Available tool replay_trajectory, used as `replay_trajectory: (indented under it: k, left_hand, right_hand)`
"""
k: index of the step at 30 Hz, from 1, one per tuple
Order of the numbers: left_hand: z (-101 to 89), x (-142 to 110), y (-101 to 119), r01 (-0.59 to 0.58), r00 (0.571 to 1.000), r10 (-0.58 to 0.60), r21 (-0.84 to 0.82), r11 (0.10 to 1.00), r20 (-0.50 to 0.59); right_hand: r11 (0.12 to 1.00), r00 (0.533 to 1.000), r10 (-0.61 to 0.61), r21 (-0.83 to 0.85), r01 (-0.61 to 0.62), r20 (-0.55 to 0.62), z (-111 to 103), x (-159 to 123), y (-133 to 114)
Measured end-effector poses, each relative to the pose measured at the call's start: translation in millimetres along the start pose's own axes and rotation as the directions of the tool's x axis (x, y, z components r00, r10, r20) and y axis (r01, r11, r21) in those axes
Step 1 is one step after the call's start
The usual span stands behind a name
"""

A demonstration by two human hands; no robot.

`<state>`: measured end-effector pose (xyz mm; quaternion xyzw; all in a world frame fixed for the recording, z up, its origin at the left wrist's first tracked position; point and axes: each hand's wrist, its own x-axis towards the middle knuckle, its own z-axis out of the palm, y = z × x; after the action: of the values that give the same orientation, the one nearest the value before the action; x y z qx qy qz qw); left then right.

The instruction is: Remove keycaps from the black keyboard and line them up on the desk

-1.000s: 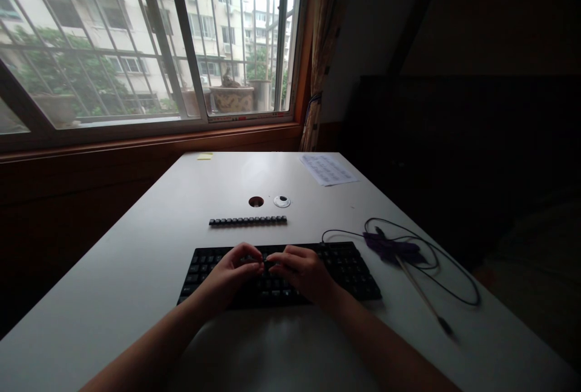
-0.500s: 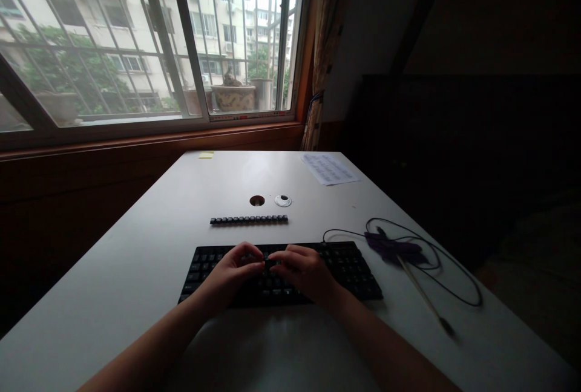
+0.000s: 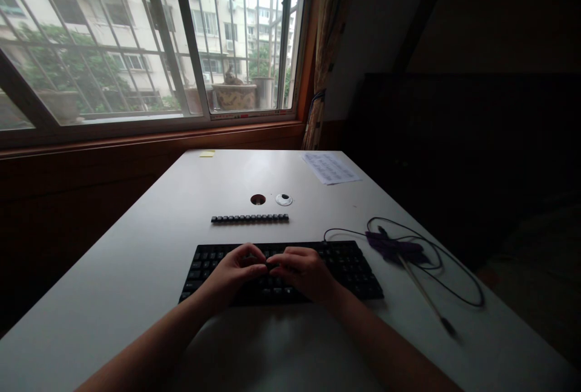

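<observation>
Over the keyboard [image 3: 354,265], left hand [image 3: 236,266] and right hand [image 3: 303,266] are curling; can't tell if either grip is pinching; slipping could be bumping keys [image 3: 193,274].

Matt black plastic keyboard [image 3: 351,274], smooth plastic keycaps [image 3: 249,218], smooth white tabletop [image 3: 131,271] with a soft sheen, plastic-coated black cable [image 3: 338,229], rumpled purple cloth [image 3: 388,250], matt paper sheets [image 3: 331,167], yellow paper note [image 3: 207,153], cloth curtain [image 3: 325,59], slightly glossy wood sill [image 3: 254,133], smooth glass panes [image 3: 91,23].
</observation>
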<state>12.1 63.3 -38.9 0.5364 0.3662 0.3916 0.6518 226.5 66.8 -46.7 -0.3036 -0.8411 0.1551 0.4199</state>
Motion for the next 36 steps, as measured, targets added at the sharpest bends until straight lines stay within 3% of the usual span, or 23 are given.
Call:
replay_trajectory:
  k: [13,21,28,32,36]
  left_hand:
    - [2.8,1,0,0.065,0.996,-0.073,-0.142,0.988,-0.055]
    - [3.9,-1,-3,-0.015,0.999,0.016,0.017,1.0,-0.03]
    - [2.8,-1,-3,-0.038,0.999,0.038,0.075,0.996,0.012]
    - [2.6,-1,-3,-0.036,0.999,0.035,0.069,0.997,0.029]
    - [2.9,-2,-2,-0.034,0.999,0.031,0.063,0.997,0.042]
  right_hand:
    - [1.0,1.0,0.019,0.004,-0.019,-0.01,-1,-1,1]
    - [0.992,0.986,0.126,-0.001,-0.127,-0.111,-26,6,9]
    - [0.966,0.972,0.23,-0.11,-0.234,-0.046,-60,24,59]
    - [0.932,0.945,0.324,-0.18,-0.313,0.034,-65,31,96]
    - [0.884,0.885,0.45,-0.195,-0.424,0.116,-61,38,123]
